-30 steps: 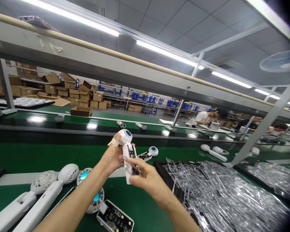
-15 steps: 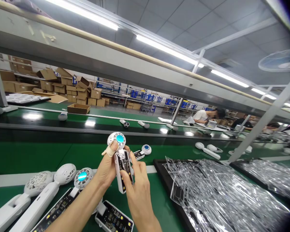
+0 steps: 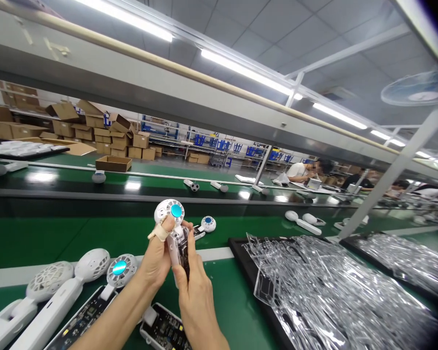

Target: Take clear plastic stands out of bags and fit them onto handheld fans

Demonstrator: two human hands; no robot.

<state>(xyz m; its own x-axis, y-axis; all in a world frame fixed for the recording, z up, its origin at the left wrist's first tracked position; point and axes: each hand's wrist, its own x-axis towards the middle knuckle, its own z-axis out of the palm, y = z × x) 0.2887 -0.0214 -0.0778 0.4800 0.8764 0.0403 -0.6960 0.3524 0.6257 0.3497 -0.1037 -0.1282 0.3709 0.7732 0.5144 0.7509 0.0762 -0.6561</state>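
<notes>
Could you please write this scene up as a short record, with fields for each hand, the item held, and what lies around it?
Left hand: holds the item, one finger taped
Right hand: grips its lower part
Item: white handheld device, blue-centred round head
Nearby: circuit board; clear plastic trays
Beyond: seated co-worker; cardboard boxes
</notes>
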